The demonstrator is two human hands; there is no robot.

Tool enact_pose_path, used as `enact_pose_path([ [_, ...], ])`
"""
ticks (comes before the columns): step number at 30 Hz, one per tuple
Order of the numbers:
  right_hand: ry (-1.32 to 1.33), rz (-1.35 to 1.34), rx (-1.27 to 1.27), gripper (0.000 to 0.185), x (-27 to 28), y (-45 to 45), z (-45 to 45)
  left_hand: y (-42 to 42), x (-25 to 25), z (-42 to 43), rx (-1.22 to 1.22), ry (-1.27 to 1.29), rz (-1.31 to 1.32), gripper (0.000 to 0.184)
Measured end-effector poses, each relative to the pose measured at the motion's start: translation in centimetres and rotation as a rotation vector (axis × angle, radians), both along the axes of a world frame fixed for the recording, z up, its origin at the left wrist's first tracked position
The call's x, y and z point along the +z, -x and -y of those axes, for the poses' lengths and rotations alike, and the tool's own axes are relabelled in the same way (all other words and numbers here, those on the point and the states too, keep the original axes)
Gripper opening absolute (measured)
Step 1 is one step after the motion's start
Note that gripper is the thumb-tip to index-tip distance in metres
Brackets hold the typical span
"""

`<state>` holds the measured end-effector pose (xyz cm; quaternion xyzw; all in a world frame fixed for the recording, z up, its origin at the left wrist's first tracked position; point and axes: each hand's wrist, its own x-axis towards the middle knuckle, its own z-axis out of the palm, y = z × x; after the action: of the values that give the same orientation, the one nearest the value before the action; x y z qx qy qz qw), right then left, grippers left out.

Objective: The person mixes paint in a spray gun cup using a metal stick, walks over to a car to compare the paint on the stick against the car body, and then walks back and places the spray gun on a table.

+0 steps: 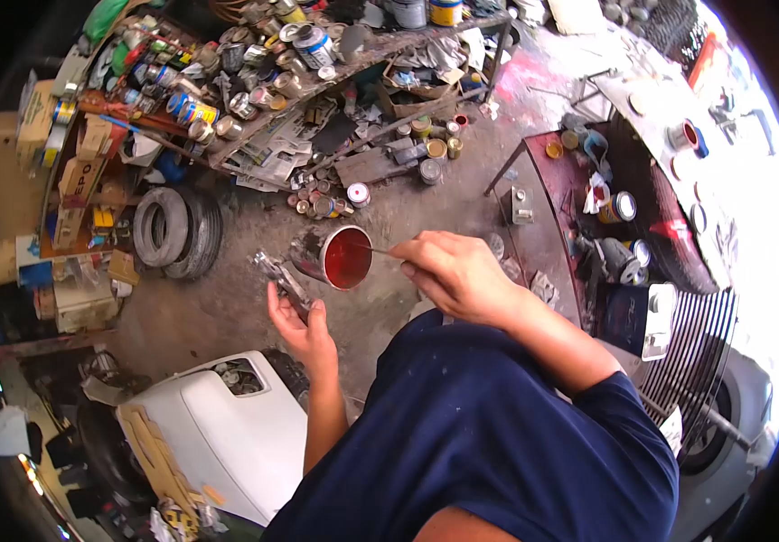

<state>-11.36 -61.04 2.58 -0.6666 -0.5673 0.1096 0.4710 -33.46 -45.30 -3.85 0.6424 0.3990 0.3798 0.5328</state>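
Note:
My left hand (304,330) is wrapped round the handle of a metal spray gun (283,282). The gun's paint cup (309,252) is uncovered and faces me, with red paint (350,258) inside and smears on its outer wall. Between the thumb and fingers of my right hand (448,271) is a thin stirring stick (379,250). Its far end reaches over the cup's rim into the opening; how deep the tip goes I cannot tell.
Beyond the cup, small cans (322,204) stand on the floor below a shelf (353,68) crowded with paint tins. Two tyres (177,230) lie at left, a white car panel (218,425) lower left. To the right is a dark red table (552,203) with tins.

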Motion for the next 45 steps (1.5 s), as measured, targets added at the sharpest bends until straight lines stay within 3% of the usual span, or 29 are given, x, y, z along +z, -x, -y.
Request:
enact_pose_path([
  [4, -0.133, -0.020, -0.117, 0.021, -1.2, -0.9, -1.0, -1.0, 1.8, -0.3, 0.013, -0.103, -0.016, 0.074],
  [8, 0.194, -1.143, -0.208, 0.021, -6.4, 1.2, -1.3, -0.9, -0.6, -0.5, 0.032, -0.136, -0.128, 0.075],
  [11, 0.199, -1.421, -0.202, 0.021, -8.3, 1.4, -1.4, -0.1, -3.3, -0.1, 0.080, 0.015, -0.087, 0.071],
  [13, 0.194, -1.451, -0.263, 0.022, -7.9, 0.6, -1.5, 0.8, -4.0, 0.3, 0.093, 0.245, 0.005, 0.068],
  [19, 0.177, -1.260, -0.271, 0.031, -5.5, -3.2, -3.7, 2.7, -3.3, 2.3, 0.112, 0.452, 0.026, 0.062],
  [26, 0.280, -1.192, 0.021, 0.035, -1.1, -8.2, -8.9, 3.1, -0.4, 4.2, 0.072, 0.584, 0.041, 0.056],
  [36, 0.420, -0.953, 0.476, 0.041, 8.2, -10.8, -16.2, 0.9, 2.0, 7.0, -0.015, 0.627, 0.209, 0.050],
  [45, 0.434, -0.763, 0.689, 0.045, 13.6, -10.8, -19.5, -1.1, 2.5, 7.4, -0.047, 0.593, 0.233, 0.048],
])
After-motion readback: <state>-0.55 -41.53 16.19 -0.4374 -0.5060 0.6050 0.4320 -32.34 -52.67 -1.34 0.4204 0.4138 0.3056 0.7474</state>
